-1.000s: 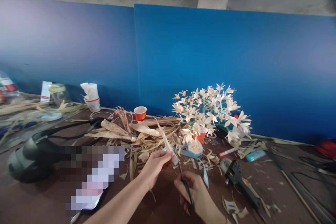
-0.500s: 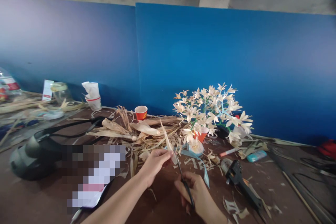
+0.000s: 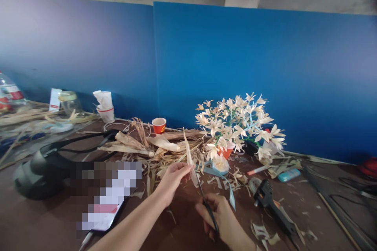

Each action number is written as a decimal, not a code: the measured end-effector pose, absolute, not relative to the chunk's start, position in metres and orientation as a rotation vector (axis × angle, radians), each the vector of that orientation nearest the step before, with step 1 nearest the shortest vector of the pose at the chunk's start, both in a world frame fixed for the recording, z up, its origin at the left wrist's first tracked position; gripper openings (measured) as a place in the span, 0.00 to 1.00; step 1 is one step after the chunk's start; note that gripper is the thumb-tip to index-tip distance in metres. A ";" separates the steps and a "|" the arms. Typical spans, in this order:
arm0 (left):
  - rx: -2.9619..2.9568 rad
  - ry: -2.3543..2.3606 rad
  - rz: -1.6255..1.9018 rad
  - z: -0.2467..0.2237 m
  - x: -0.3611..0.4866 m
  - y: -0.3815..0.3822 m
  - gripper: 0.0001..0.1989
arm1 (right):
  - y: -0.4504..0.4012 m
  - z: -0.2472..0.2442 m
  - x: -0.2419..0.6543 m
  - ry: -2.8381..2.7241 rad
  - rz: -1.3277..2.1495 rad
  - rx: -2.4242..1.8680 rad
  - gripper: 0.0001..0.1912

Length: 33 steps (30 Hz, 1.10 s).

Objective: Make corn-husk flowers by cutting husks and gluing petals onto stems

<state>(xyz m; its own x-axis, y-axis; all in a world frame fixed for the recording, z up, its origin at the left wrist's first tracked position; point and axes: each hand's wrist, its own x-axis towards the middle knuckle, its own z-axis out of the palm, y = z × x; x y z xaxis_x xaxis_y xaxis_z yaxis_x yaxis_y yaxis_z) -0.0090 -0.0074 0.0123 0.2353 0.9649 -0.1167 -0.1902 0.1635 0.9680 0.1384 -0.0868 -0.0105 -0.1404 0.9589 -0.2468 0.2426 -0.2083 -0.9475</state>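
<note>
Between the thumb and fingers of my left hand [image 3: 175, 178] is a pale, pointed strip of corn husk [image 3: 187, 151], its tip upward. My right hand [image 3: 216, 215] is closed around the black handles of a pair of scissors [image 3: 210, 211]. The scissor blades point up and left, at the lower end of the husk strip; I cannot tell whether they touch it. Behind my hands lies a heap of dry husks [image 3: 165, 144]. A bunch of cream husk flowers [image 3: 235, 121] stands in an orange paper cup [image 3: 226, 151] just beyond.
A black glue gun [image 3: 272, 206] lies to the right, near a turquoise packet [image 3: 288, 175] and a marker [image 3: 257, 170]. On the left are a phone [image 3: 108, 204] with a blurred screen and a dark headset [image 3: 38, 172]. A red paper cup [image 3: 159, 125] stands before the blue partition [image 3: 250, 55].
My left hand has risen slightly, and the husk strip now stands more upright, its lower end nearer the scissor tips. My right hand keeps almost the same place with the scissors.
</note>
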 end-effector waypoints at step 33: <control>1.352 0.942 0.914 0.007 -0.022 0.005 0.18 | -0.089 -0.008 0.139 -1.479 1.422 -1.439 0.20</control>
